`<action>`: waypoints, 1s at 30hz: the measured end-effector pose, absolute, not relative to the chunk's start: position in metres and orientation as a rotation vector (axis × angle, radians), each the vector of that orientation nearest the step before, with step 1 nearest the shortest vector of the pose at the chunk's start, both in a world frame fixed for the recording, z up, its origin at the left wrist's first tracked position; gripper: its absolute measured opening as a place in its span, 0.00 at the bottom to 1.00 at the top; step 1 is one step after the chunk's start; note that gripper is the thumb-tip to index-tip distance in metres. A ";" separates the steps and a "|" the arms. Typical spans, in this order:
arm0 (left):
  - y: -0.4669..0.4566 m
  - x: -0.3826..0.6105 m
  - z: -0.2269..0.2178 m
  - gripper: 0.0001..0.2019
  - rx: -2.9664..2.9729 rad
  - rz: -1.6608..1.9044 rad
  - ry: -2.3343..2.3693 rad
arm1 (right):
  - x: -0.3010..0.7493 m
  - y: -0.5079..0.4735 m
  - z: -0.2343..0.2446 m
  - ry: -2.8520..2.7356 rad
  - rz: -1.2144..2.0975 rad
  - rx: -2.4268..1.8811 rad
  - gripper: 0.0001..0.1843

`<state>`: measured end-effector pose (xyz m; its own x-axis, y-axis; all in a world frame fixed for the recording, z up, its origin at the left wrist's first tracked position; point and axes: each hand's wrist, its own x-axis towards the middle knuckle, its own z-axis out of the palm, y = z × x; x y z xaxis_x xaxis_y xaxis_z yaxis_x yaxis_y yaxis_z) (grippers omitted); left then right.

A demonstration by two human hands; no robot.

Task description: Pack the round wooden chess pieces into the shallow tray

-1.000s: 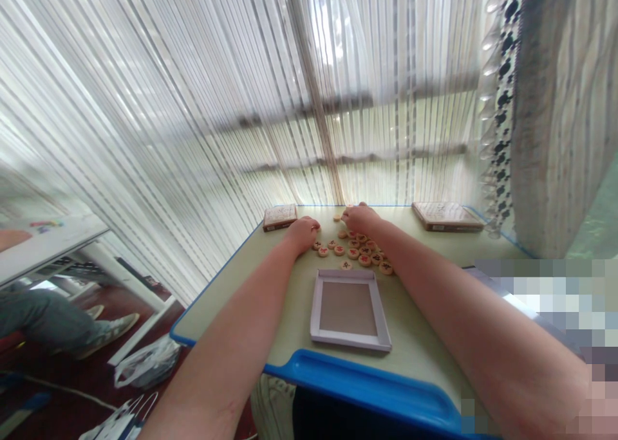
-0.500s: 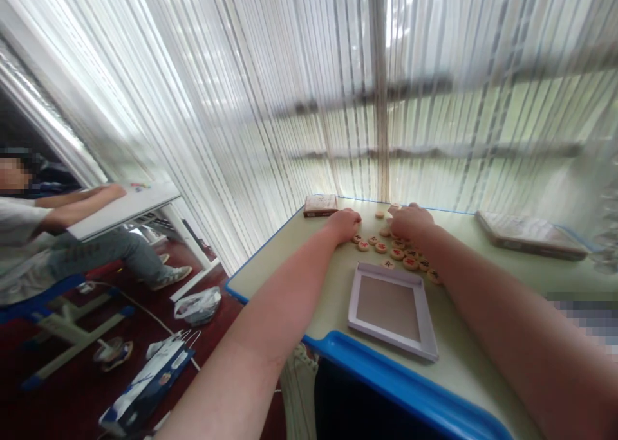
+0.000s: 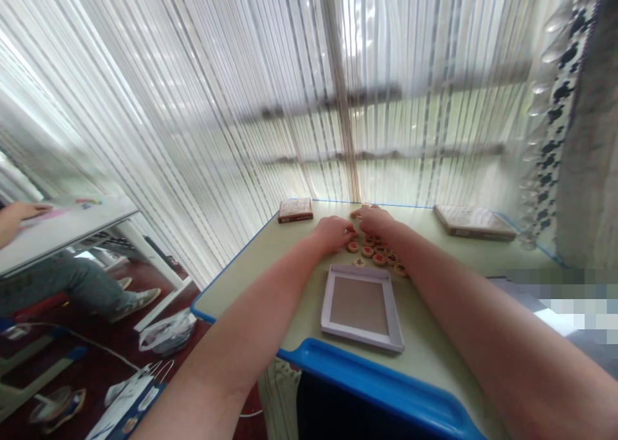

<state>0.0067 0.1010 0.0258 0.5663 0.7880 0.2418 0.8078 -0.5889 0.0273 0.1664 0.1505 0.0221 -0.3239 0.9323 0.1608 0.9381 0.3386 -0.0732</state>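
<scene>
Several round wooden chess pieces (image 3: pixel 378 255) with red and black characters lie in a cluster at the far middle of the pale green table (image 3: pixel 270 260). My left hand (image 3: pixel 334 233) rests knuckles up at the cluster's left edge, fingers curled over pieces. My right hand (image 3: pixel 377 220) lies over the cluster's far part, fingers bent down onto the pieces. What either hand grips is hidden under the fingers. An empty shallow white box tray (image 3: pixel 361 306) sits nearer to me, between my forearms.
A small brown box (image 3: pixel 295 210) lies at the table's far left corner and a flat brown box (image 3: pixel 473 222) at the far right. A blue rim (image 3: pixel 381 388) edges the table front. Striped curtains hang behind. Another person sits at a white table (image 3: pixel 58 228) on the left; bags lie on the floor.
My two hands have drawn closer together over the pieces. The view swung left and then back to the right.
</scene>
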 end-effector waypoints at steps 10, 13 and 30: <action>0.103 0.008 0.025 0.13 -2.802 -0.657 -1.226 | 0.171 0.148 0.024 -2.254 0.108 -1.664 0.16; 0.102 0.011 0.024 0.15 -2.837 -0.617 -1.189 | 0.168 0.143 0.031 -2.247 0.210 -1.631 0.20; 0.100 -0.007 0.039 0.11 -2.843 -0.566 -1.462 | 0.169 0.039 0.116 -2.532 0.038 -2.020 0.21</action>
<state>-0.0075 0.1004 0.0392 0.5351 0.8047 0.2572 0.7681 -0.5902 0.2483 0.1692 0.0390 0.1163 -0.2194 0.9714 -0.0911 0.9737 0.2239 0.0427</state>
